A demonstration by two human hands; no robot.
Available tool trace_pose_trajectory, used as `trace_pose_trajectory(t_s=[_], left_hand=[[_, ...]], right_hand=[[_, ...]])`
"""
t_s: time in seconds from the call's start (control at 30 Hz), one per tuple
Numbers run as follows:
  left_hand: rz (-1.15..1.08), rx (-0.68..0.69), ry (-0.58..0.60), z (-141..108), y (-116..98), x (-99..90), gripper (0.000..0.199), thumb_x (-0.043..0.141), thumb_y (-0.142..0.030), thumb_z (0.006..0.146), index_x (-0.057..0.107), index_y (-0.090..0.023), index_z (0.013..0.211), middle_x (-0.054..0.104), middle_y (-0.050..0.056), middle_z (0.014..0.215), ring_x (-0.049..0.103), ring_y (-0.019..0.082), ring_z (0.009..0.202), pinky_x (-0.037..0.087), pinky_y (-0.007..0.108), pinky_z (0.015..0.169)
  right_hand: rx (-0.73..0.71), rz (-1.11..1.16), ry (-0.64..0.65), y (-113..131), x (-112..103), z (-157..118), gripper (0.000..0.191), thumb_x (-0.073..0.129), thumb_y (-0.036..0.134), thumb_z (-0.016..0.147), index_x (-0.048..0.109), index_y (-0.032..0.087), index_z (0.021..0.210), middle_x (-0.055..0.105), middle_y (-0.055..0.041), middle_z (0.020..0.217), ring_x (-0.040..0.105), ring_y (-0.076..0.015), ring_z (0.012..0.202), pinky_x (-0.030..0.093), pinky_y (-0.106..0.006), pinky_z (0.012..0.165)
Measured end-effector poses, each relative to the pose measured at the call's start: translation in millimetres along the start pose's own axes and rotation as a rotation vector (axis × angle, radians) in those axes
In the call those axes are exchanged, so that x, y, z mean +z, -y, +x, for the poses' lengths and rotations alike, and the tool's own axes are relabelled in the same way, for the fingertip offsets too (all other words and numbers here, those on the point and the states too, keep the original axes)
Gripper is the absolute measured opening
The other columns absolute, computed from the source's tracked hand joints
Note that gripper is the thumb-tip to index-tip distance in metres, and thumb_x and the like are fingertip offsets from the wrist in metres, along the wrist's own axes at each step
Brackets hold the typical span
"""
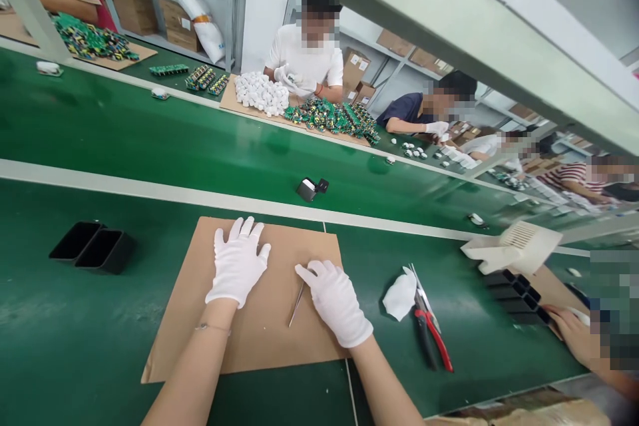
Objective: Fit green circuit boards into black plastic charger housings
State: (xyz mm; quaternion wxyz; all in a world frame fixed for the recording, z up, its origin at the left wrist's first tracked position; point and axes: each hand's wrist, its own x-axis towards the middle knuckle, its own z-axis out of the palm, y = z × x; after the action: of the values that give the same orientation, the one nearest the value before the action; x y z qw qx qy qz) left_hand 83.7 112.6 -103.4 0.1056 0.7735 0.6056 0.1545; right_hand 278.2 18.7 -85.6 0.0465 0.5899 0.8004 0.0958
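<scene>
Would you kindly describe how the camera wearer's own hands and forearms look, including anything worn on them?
The left hand and right hand wear matching white gloves, with no visible markings, ending around the wrists. No sleeves show on the forearms, and a thin bracelet circles the left one.

Brown cardboard (pixel 264 339) on a green bench (pixel 124 346); pliers (pixel 433 333) with red and black handles.

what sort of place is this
Likely an electronics assembly line: heaped green circuit boards, a long green bench with people in white gloves working along it, and shelves of cardboard boxes behind.
</scene>
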Motion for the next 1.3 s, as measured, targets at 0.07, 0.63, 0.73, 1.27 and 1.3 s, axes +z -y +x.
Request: trace_pose_trajectory(t_s=[0.07, 0.63, 0.73, 1.27, 1.3], left_hand=[[0.004, 0.001, -0.006, 0, 0, 0.2, 0.049, 0.035, -0.035, 0.090, 0.047, -0.022, 0.136, 0.041, 0.006, 0.148, 0.031, 0.026, 0.139, 0.016, 0.061, 0.113], [-0.014, 0.004, 0.025, 0, 0, 1.3, 0.051, 0.033, -0.035, 0.091, 0.043, -0.020, 0.139, 0.038, 0.006, 0.149, 0.027, 0.026, 0.141, 0.012, 0.062, 0.114], [-0.029, 0.005, 0.038, 1, -1, 1.3, 0.052, 0.033, -0.036, 0.091, 0.043, -0.020, 0.139, 0.036, 0.005, 0.150, 0.026, 0.026, 0.141, 0.011, 0.061, 0.115], [-0.037, -0.002, 0.045, 1, 0, 4.9, 0.053, 0.033, -0.037, 0.091, 0.042, -0.021, 0.140, 0.035, 0.005, 0.150, 0.024, 0.026, 0.142, 0.008, 0.061, 0.115], [-0.035, -0.001, 0.047, 1, 0, 4.7, 0.053, 0.033, -0.037, 0.091, 0.042, -0.021, 0.140, 0.035, 0.005, 0.150, 0.024, 0.026, 0.142, 0.008, 0.061, 0.115]], right_hand=[[-0.066, -0.079, 0.044, -6, -6, 1, 0.027, 0.042, 0.006, 0.087, 0.061, 0.021, 0.097, 0.063, -0.0066, 0.092, 0.054, -0.0200, 0.075, 0.032, -0.032, 0.059], [-0.014, 0.447, -0.037, -11, -21, 23, 0.023, 0.037, 0.004, 0.077, 0.053, 0.018, 0.085, 0.062, -0.0063, 0.083, 0.059, -0.0161, 0.065, 0.043, -0.029, 0.057], [0.122, 0.722, -0.092, -9, -24, 25, 0.021, 0.033, 0.009, 0.082, 0.050, 0.019, 0.090, 0.062, -0.0050, 0.088, 0.066, -0.0142, 0.069, 0.052, -0.028, 0.064], [0.733, 1.412, -0.483, 36, 8, 17, 0.048, 0.033, 0.055, 0.094, 0.064, 0.019, 0.084, 0.057, 0.0004, 0.066, 0.048, -0.0097, 0.049, 0.048, -0.028, 0.056], [0.743, 1.426, -0.470, 38, 9, 16, 0.040, 0.038, 0.050, 0.093, 0.063, 0.019, 0.085, 0.057, 0.0017, 0.064, 0.047, -0.0091, 0.047, 0.048, -0.028, 0.056]])
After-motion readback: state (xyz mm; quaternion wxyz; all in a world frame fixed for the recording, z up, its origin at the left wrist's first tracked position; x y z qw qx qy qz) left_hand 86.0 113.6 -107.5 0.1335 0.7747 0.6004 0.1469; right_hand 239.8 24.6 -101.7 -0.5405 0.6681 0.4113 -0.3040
